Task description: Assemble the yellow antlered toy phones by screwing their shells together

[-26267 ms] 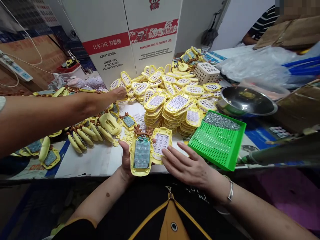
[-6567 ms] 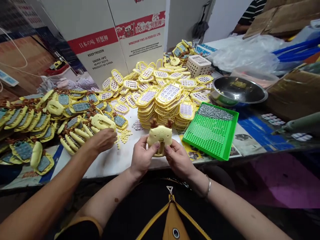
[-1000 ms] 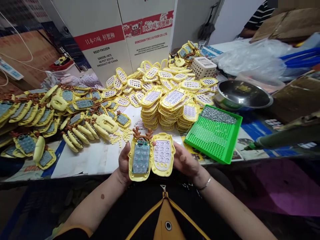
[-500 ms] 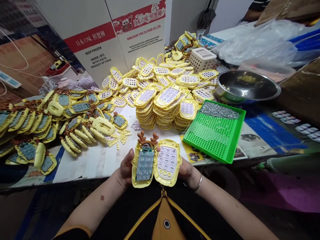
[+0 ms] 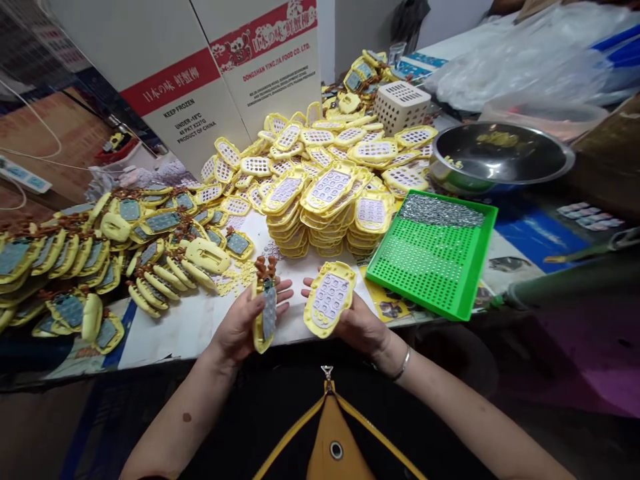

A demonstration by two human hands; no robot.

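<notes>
My left hand (image 5: 240, 320) grips a yellow toy phone back half (image 5: 269, 313) with brown antlers and a grey keypad board, turned nearly edge-on. In my right hand (image 5: 363, 323) is a yellow toy phone front half (image 5: 330, 300), its inner side with a lilac button pad facing me. The two halves are apart, held over the table's front edge. Beyond them stand stacks of front halves (image 5: 327, 193) with lilac pads. To the left lie rows of antlered back halves (image 5: 75, 257) and a scatter of small yellow pieces (image 5: 237, 277).
A green perforated tray (image 5: 425, 273) with small metal screws (image 5: 440, 212) lies at the right. Behind it are a steel bowl (image 5: 505, 160) and a beige perforated basket (image 5: 401, 110). A white carton (image 5: 200, 127) stands at the back. Clear plastic bags (image 5: 510, 73) lie at the far right.
The two halves, side by side before, have moved apart and slightly up. The left one has turned from face-up to nearly edge-on; the right one has tilted.
</notes>
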